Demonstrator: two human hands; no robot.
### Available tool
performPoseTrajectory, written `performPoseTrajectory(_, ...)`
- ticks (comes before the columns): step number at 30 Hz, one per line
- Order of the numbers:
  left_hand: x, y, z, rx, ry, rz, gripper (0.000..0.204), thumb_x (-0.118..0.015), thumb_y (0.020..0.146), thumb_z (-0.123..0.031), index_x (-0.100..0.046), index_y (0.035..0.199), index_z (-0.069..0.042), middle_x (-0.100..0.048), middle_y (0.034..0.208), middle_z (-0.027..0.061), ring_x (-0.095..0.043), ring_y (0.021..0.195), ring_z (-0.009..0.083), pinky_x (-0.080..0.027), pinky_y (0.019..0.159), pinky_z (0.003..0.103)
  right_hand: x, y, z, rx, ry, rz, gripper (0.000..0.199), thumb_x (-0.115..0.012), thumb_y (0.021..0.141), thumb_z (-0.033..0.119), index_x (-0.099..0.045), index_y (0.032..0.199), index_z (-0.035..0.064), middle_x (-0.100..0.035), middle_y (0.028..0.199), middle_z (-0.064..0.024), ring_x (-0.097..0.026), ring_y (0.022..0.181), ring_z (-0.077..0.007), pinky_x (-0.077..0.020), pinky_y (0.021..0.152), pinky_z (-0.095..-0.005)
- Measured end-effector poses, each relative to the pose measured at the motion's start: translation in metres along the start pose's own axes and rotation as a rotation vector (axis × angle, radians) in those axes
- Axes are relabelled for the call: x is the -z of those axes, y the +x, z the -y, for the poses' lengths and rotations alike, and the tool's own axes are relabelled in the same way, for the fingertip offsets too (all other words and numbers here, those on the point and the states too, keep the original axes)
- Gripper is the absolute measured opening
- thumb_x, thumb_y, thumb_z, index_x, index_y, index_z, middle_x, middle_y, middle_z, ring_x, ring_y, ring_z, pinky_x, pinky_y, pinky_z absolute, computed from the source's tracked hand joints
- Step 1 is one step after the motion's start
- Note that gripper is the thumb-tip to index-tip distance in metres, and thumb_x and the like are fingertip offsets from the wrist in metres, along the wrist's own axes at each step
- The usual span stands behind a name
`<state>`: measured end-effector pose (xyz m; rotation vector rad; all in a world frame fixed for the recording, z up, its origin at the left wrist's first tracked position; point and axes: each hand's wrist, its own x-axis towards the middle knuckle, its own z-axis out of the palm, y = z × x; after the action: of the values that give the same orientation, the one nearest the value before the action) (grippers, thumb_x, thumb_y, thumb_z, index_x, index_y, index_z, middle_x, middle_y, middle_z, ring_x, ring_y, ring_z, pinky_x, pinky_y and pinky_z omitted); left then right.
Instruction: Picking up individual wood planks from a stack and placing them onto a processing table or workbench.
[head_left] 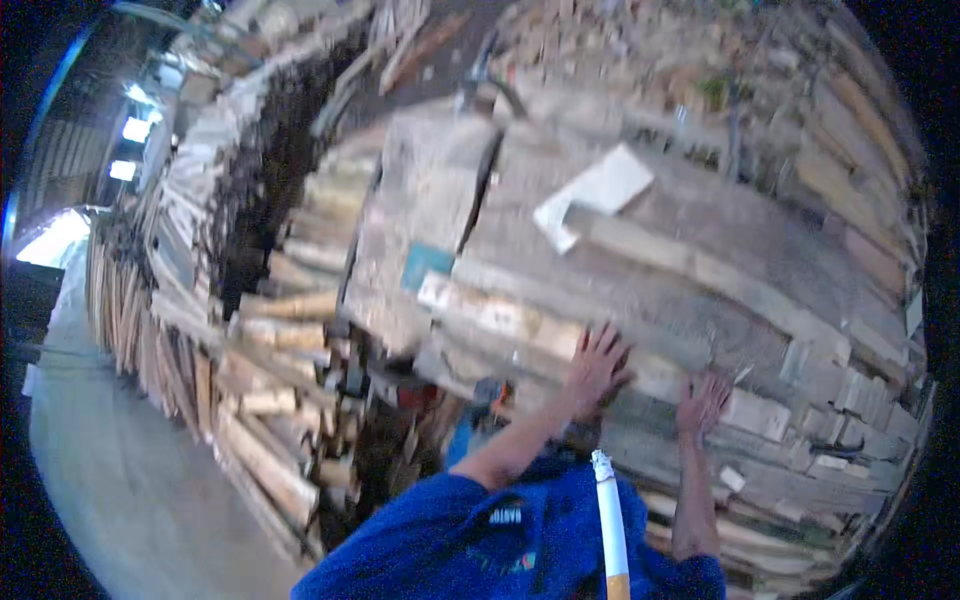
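1. The left hand (598,365) lies on the board (510,318), fingers spread and straight, not wrapped round it
2. The right hand (705,402), between 3 and 4 o'clock from the left, rests at the board's right part; its fingers look spread, but blur hides whether they press or grip
3. The board lies across the bench (420,150), running from 10 o'clock of the left hand to 4 o'clock
4. A teal piece (427,265) sits at 10 o'clock, just beside the board's end
5. A white panel (610,188) lies at 12 o'clock, with a plank (690,258) meeting it and running off toward 3 o'clock
6. Small blocks (865,400) crowd 3 o'clock; stacked wood (280,400) fills 8 to 10 o'clock
7. Scraps (620,50) spread from 12 to 1 o'clock
8. A cigarette (610,530) at 6 o'clock covers part of the blue shirt (430,540)
9. Pale lettering marks the shirt's chest, with blurred coloured print beside it
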<state>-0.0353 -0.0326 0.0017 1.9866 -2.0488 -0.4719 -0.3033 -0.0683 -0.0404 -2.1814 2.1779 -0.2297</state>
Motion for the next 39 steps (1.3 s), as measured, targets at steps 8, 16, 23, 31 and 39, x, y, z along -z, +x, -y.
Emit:
performPoseTrajectory(8,0.011,-0.005,-0.010,-0.065,0.039,-0.005,0.067,-0.051,0.095,-0.062,-0.048,0.146,-0.018,-0.038,0.156,0.0168,-0.025,0.150,0.0378,-0.014,0.122,0.059,0.023,-0.012,0.007,-0.120,0.121,-0.068,0.054,-0.068,0.087,0.049,-0.061,0.118,0.0042,-0.055,0.136,-0.0222,-0.048,0.130,-0.0391,-0.0294,0.114,-0.0539)
performPoseTrajectory(16,0.005,-0.019,-0.005,-0.065,0.066,0.003,0.072,-0.048,0.094,-0.065,-0.045,0.149,-0.018,-0.037,0.157,0.0189,-0.024,0.151,0.0366,-0.012,0.122,0.059,0.024,-0.024,0.012,-0.074,0.138,-0.190,0.062,-0.066,0.088,0.053,-0.062,0.122,0.0015,-0.058,0.133,-0.0231,-0.049,0.130,-0.0399,-0.0291,0.116,-0.0517)
performPoseTrajectory(23,-0.024,-0.022,0.007,-0.147,0.103,-0.182,0.071,-0.050,0.093,-0.068,-0.049,0.147,-0.022,-0.041,0.153,0.0222,-0.029,0.148,0.0397,-0.017,0.121,0.059,0.011,-0.038,0.007,-0.004,0.152,-0.437,0.048,-0.072,0.084,0.047,-0.062,0.105,0.0051,-0.061,0.111,-0.0154,-0.056,0.113,-0.0360,-0.0358,0.107,-0.0522)
performPoseTrajectory(31,-0.031,-0.026,0.017,-0.193,0.079,-0.241,0.069,-0.050,0.094,-0.066,-0.053,0.143,-0.018,-0.041,0.153,0.0221,-0.031,0.147,0.0402,-0.018,0.120,0.060,-0.006,-0.036,0.006,-0.054,0.195,-0.346,0.063,-0.065,0.088,0.058,-0.062,0.120,0.0037,-0.058,0.130,-0.0216,-0.049,0.129,-0.0375,-0.0308,0.112,-0.0553)
performPoseTrajectory(39,-0.025,-0.027,0.013,-0.189,0.097,-0.195,0.072,-0.048,0.094,-0.067,-0.050,0.147,-0.018,-0.038,0.156,0.0190,-0.026,0.149,0.0391,-0.016,0.121,0.060,-0.013,-0.035,0.003,-0.037,0.142,-0.426,0.051,-0.062,0.091,0.057,-0.066,0.109,0.0098,-0.064,0.118,-0.0127,-0.058,0.116,-0.0335,-0.0401,0.103,-0.0519)
